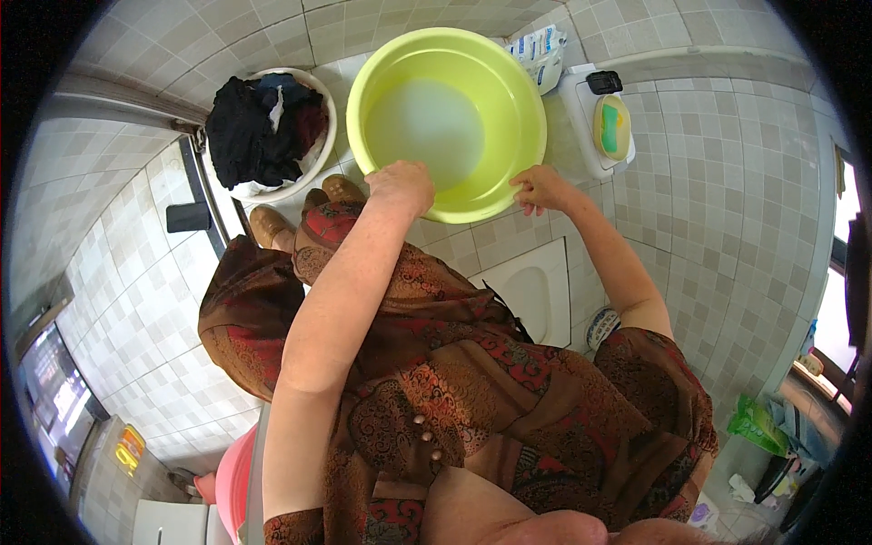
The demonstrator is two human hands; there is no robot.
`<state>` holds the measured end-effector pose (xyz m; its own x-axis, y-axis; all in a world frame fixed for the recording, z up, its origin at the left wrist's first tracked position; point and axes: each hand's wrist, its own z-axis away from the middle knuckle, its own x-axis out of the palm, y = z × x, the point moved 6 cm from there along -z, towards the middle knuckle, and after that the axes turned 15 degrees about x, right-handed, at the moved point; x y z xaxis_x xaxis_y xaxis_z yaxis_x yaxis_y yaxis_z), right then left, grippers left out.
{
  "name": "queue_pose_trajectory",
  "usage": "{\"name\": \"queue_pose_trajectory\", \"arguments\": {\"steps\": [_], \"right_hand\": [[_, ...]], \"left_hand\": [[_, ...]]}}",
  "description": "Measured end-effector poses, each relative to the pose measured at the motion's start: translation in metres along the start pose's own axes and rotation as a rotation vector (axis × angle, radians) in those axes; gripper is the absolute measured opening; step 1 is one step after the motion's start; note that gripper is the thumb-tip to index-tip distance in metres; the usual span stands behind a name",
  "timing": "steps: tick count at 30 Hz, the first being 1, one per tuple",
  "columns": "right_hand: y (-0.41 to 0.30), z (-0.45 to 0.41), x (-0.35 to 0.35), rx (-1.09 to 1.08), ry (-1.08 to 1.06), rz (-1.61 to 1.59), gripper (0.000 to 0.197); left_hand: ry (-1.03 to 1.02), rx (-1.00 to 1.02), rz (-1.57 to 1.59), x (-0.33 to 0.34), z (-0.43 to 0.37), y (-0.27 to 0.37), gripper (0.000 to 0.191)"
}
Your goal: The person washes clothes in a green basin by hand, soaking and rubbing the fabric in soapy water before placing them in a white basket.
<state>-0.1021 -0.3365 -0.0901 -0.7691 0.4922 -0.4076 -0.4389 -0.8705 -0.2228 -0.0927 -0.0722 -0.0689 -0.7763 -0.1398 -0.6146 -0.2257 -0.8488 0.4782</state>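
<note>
A large yellow-green plastic basin [446, 39] stands on the tiled floor before me, with pale, cloudy liquid in its bottom. My left hand [403, 185] grips the near-left part of its rim, knuckles up and fingertips hidden. At the near-right rim, my right hand [541, 191] holds the edge between thumb and fingers. To the left of the basin, dark clothes [255, 133] with some white cloth fill a white tub [332, 122].
Right of the basin, a soap dish [625, 153] with a green bar [609, 128] sits on a white lid [586, 122]. A printed plastic bag [541, 58] leans behind. Below lies a squat toilet [535, 293]. Brown shoes [271, 227] and a dark pad [189, 217] are left.
</note>
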Motion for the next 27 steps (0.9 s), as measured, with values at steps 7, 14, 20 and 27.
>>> {"name": "queue_pose_trajectory", "arguments": {"steps": [7,14,20,27], "right_hand": [[-0.001,0.000,0.001,-0.029,-0.006,0.018,0.040],[-0.004,0.003,0.003,-0.029,0.013,0.019,0.040],[0.005,-0.008,0.029,-0.030,-0.102,-0.139,0.036],[-0.033,0.010,0.064,-0.218,0.027,0.083,0.035]], "left_hand": [[-0.002,0.002,-0.028,0.000,0.000,0.002,0.044],[-0.019,0.009,-0.018,-0.001,0.000,0.004,0.044],[-0.040,0.012,0.007,-0.004,0.002,0.006,0.043],[-0.048,0.020,0.074,-0.004,0.011,0.002,0.039]]}}
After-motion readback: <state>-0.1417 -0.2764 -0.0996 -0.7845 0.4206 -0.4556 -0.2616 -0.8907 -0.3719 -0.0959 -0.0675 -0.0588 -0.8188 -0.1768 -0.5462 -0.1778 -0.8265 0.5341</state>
